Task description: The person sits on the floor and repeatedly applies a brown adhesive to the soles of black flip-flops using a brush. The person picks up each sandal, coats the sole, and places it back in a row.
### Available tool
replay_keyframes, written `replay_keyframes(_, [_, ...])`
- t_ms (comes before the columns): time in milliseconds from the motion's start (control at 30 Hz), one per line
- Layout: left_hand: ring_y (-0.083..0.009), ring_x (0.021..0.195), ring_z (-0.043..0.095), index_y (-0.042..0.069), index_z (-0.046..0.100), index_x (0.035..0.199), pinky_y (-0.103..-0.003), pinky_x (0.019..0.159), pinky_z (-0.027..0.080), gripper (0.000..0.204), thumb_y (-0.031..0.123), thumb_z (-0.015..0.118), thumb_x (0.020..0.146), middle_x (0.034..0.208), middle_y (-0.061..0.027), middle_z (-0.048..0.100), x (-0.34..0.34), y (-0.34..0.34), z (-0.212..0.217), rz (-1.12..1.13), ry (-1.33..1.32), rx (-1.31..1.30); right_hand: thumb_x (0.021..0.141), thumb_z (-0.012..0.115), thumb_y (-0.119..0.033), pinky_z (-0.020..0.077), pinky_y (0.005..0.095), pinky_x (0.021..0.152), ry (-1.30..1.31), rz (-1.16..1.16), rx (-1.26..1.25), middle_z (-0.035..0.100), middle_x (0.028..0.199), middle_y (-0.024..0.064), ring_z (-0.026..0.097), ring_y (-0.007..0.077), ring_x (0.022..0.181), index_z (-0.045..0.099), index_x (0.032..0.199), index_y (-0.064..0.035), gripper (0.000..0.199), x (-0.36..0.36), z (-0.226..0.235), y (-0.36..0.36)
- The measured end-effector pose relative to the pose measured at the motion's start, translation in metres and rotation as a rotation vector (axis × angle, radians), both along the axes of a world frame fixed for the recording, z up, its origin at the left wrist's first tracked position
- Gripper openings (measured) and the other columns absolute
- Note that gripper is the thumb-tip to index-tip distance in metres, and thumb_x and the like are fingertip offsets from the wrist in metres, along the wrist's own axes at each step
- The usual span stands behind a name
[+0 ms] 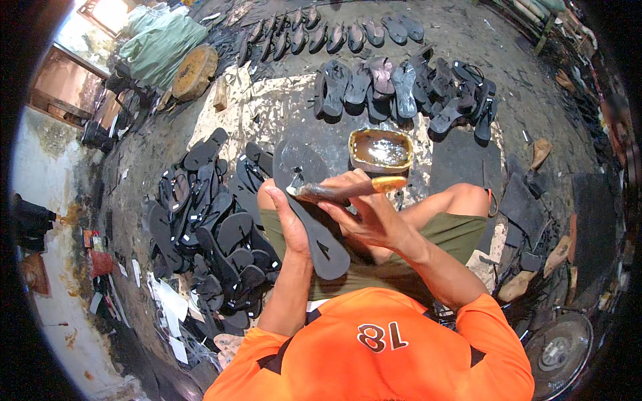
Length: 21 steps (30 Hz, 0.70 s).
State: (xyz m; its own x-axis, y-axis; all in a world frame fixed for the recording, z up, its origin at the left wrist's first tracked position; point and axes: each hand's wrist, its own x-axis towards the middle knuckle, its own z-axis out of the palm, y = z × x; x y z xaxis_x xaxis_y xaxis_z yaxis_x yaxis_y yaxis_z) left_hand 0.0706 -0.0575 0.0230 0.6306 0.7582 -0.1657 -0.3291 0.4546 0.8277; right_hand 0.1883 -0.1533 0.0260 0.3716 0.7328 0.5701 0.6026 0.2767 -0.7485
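My left hand [292,224] grips a black sandal sole [319,234] by its edge, tilted up in front of my lap. Between the fingers of my right hand [371,214] is a brush [344,192] with a dark handle and a yellowish end. Its pale tip meets the upper face of the sole, where a whitish wet patch shows near the strap hole. Just beyond my hands sits a yellow-rimmed tub [355,162] holding a brown, shiny liquid that looks like glue.
A heap of black sandals [221,230] lies at my left. More sandals [404,87] stand past the tub, with rows of footwear [334,39] farther off. Wooden foot forms [518,286] and a round fan [558,351] are at right. A round wooden block [194,72] stands far left.
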Motion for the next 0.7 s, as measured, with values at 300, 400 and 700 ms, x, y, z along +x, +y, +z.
replay_keyframes(300, [-0.0194, 0.115, 0.055, 0.007, 0.043, 0.141, -0.035, 0.099, 0.046, 0.079, 0.071, 0.037, 0.094, 0.130, -0.0065, 0.056, -0.017, -0.013, -0.041, -0.190, -0.063, -0.155, 0.092, 0.064, -0.026, 0.0470, 0.0452, 0.087, 0.114, -0.384, -0.177, 0.063, 0.102, 0.0268, 0.060, 0.0396, 0.100, 0.065, 0.102, 0.0052, 0.033, 0.030, -0.019, 0.019])
replay_keyframes(400, [-0.0221, 0.096, 0.064, 0.006, 0.051, 0.132, -0.035, 0.083, 0.054, 0.081, 0.074, 0.038, 0.091, 0.112, -0.0104, 0.065, -0.032, -0.040, -0.029, -0.209, -0.016, -0.419, 0.090, 0.062, -0.038, 0.0485, 0.0503, 0.084, 0.201, -0.359, -0.650, 0.067, 0.097, 0.0272, 0.063, 0.0435, 0.097, 0.067, 0.102, 0.0044, 0.045, 0.093, -0.083, 0.003])
replay_keyframes(700, [-0.0274, 0.085, 0.066, 0.002, 0.053, 0.124, -0.037, 0.075, 0.056, 0.057, 0.050, 0.053, 0.093, 0.101, -0.0148, 0.066, -0.085, -0.067, -0.046, -0.222, 0.200, -0.598, 0.083, 0.076, -0.024, 0.0533, 0.0392, 0.080, -0.187, -0.581, -0.384, 0.069, 0.099, 0.0175, 0.066, 0.0327, 0.089, 0.070, 0.104, -0.0033, 0.030, 0.147, -0.156, 0.015])
